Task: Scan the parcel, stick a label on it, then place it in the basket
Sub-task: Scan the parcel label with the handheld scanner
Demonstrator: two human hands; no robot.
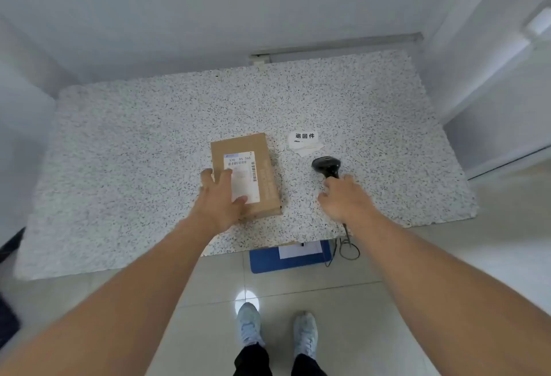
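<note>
A flat brown cardboard parcel (262, 167) with a white shipping label lies on the speckled table (134, 152). My left hand (222, 197) rests on its near left part, fingers spread over the top and left edge. A black handheld scanner (326, 165) lies to the right of the parcel, its head pointing away from me. My right hand (343, 198) is closed around the scanner's handle. A small stack of white labels (305, 140), the top one printed with black characters, lies just beyond the scanner.
Under the table's near edge stands a blue basket (268, 264) with a white sheet inside it. The scanner's cable (347, 246) hangs off the table edge beside the basket. White walls close in behind and to the right. My feet stand on the tiled floor.
</note>
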